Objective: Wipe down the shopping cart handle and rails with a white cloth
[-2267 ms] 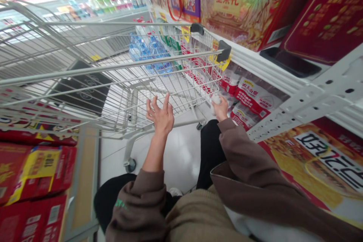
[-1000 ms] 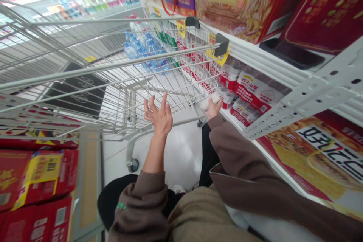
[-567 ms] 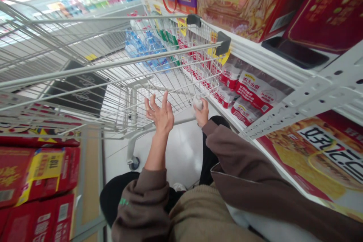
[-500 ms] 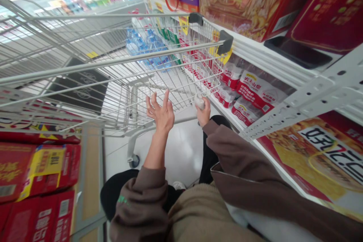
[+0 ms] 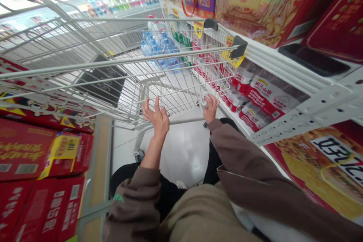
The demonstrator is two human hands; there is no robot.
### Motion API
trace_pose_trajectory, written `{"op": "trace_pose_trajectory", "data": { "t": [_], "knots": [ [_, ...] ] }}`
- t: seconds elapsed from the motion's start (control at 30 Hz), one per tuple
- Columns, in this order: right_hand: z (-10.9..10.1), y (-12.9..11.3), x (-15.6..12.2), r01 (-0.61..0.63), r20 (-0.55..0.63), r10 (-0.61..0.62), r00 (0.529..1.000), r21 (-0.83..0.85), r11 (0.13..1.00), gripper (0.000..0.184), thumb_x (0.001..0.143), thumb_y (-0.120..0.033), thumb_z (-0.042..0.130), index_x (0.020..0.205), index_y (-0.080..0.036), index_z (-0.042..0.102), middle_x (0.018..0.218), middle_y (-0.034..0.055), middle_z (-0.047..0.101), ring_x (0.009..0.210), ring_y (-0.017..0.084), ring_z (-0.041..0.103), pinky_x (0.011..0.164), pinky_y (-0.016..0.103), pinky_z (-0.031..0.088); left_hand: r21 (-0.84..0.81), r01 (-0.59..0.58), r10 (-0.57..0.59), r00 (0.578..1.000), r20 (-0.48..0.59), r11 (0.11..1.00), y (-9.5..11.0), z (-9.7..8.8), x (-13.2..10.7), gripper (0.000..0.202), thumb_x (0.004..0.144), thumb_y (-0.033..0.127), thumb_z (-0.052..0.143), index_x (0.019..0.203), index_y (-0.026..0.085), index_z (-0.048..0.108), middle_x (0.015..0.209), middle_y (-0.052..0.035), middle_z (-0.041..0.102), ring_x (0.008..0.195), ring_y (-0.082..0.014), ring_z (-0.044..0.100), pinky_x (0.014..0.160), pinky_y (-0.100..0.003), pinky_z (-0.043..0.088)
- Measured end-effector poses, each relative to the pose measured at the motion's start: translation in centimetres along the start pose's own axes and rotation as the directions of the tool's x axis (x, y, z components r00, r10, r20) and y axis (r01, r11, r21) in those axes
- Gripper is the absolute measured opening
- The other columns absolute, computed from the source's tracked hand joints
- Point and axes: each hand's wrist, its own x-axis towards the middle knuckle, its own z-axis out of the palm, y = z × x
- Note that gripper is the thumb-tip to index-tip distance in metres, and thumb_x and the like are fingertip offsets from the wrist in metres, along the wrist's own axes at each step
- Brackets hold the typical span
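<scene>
A wire shopping cart (image 5: 141, 59) spans the space in front of me, its side facing my hands. My left hand (image 5: 159, 120) is raised palm-up beside the cart's lower wires, fingers spread and curved, holding nothing. Close to the cart's lower right corner, my right hand (image 5: 211, 112) has its fingers closed around a small, whitish, crumpled-looking wad (image 5: 204, 101). Its material is too blurred to make out, and the fingers partly cover it. I cannot tell whether either hand touches the wires.
On the right, a shelf carries gift boxes (image 5: 249, 3) and a black phone-like slab (image 5: 314, 59). Below are shrink-wrapped bottle packs (image 5: 263, 94). Blue-tinted water bottles (image 5: 166, 51) stand beyond the cart. Stacked red boxes (image 5: 25, 147) line the left; a black panel (image 5: 103, 80) shows through the wires.
The view has swung left, so cart and shelves appear farther right. My left hand has shifted slightly left relative to the cart. The right hand's fingers have turned over the whitish wad, covering more of it.
</scene>
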Motion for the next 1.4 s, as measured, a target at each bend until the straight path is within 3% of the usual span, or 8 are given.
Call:
{"op": "trace_pose_trajectory", "data": {
  "t": [0.23, 0.47, 0.6, 0.8, 1.03, 1.17, 1.23, 1.4],
  "knots": [
    [-1.6, 0.6, 5.2, 0.182, -0.21, -0.196, 0.958, -0.082, 0.98, 0.051, 0.083, -0.006, 0.041, 0.118, -0.024, 0.073, 0.138, 0.0106, 0.058, 0.133, 0.024, 0.049, 0.117, 0.052, 0.038, 0.021, -0.064, 0.062, 0.996, 0.071, 0.998, -1.5, -0.6, 0.9, 0.054, 0.109, 0.044, 0.034, 0.156, 0.023, 0.049, 0.171, -0.0169, 0.026, 0.153, -0.0317, 0.038, 0.124, -0.053, 0.025],
    [-0.4, 0.9, -1.1, 0.198, 0.183, -0.175, 0.967, -0.113, 0.974, 0.048, 0.076, -0.002, 0.047, 0.105, -0.026, 0.077, 0.124, 0.0094, 0.068, 0.12, 0.026, 0.052, 0.107, 0.052, 0.041, 0.01, -0.028, 0.027, 0.993, 0.111, 1.0, -1.0, -0.8, 1.3, 0.057, 0.106, 0.052, 0.039, 0.155, 0.025, 0.052, 0.166, -0.0191, 0.031, 0.131, -0.0306, 0.058, 0.117, -0.054, 0.033],
    [-1.4, -0.6, -0.5, 0.327, 0.234, -0.307, 0.922, -0.049, 0.944, 0.053, 0.076, -0.001, 0.05, 0.111, -0.03, 0.077, 0.128, 0.0064, 0.068, 0.122, 0.025, 0.053, 0.108, 0.049, 0.04, 0.039, -0.065, 0.061, 0.992, 0.114, 0.997, -1.4, -1.1, 1.2, 0.051, 0.105, 0.043, 0.045, 0.154, 0.029, 0.054, 0.165, -0.0169, 0.034, 0.14, -0.0329, 0.049, 0.12, -0.057, 0.029],
    [-0.9, -3.4, 4.8, 0.384, -0.024, -0.387, 0.922, -0.084, 0.92, 0.05, 0.087, -0.007, 0.049, 0.122, -0.033, 0.074, 0.14, 0.0053, 0.062, 0.139, 0.026, 0.045, 0.122, 0.058, 0.024, 0.069, 0.046, -0.04, 0.996, -0.083, 0.997, -2.7, -2.4, 1.8, 0.054, 0.102, 0.04, 0.053, 0.155, 0.03, 0.053, 0.167, -0.013, 0.03, 0.159, -0.0392, 0.015, 0.127, -0.062, 0.015],
    [0.0, -0.8, -1.0, 0.319, 0.281, -0.276, 0.919, -0.118, 0.941, 0.05, 0.08, -0.002, 0.052, 0.112, -0.031, 0.076, 0.131, 0.0073, 0.069, 0.128, 0.028, 0.05, 0.115, 0.061, 0.029, 0.086, 0.032, -0.034, 0.999, 0.022, 0.996, -3.8, -3.7, 2.8, 0.047, 0.101, 0.036, 0.054, 0.148, 0.032, 0.061, 0.161, -0.0126, 0.044, 0.16, -0.0425, 0.005, 0.126, -0.07, 0.012],
    [-1.2, -1.6, -0.7, 0.485, 0.381, -0.425, 0.821, -0.074, 0.871, 0.054, 0.079, -0.001, 0.053, 0.118, -0.031, 0.075, 0.134, 0.0071, 0.069, 0.125, 0.027, 0.051, 0.108, 0.053, 0.037, 0.081, 0.041, -0.045, 0.998, 0.041, 0.996, -3.1, -3.6, 2.7, 0.05, 0.099, 0.036, 0.058, 0.148, 0.028, 0.061, 0.164, -0.0158, 0.037, 0.16, -0.0434, 0.012, 0.124, -0.07, 0.018],
    [-1.5, -3.3, 1.2, 0.561, 0.333, -0.509, 0.793, -0.075, 0.825, 0.054, 0.082, -0.002, 0.052, 0.121, -0.032, 0.074, 0.135, 0.006, 0.068, 0.126, 0.026, 0.051, 0.11, 0.052, 0.036, 0.058, 0.043, -0.043, 0.999, -0.006, 0.997, -2.7, -3.2, 2.6, 0.052, 0.098, 0.038, 0.059, 0.149, 0.026, 0.06, 0.168, -0.0153, 0.031, 0.16, -0.0426, 0.013, 0.125, -0.067, 0.018],
    [0.4, -7.3, 3.8, 0.513, 0.076, -0.509, 0.857, -0.209, 0.832, 0.048, 0.093, -0.01, 0.049, 0.127, -0.034, 0.072, 0.142, 0.0067, 0.063, 0.138, 0.027, 0.043, 0.12, 0.058, 0.024, 0.012, -0.002, 0.002, 1.0, -0.03, 1.0, -1.9, -1.8, 2.2, 0.063, 0.096, 0.037, 0.058, 0.157, 0.02, 0.048, 0.168, -0.0176, 0.034, 0.161, -0.0398, 0.015, 0.127, -0.063, 0.02]
  ]
}}
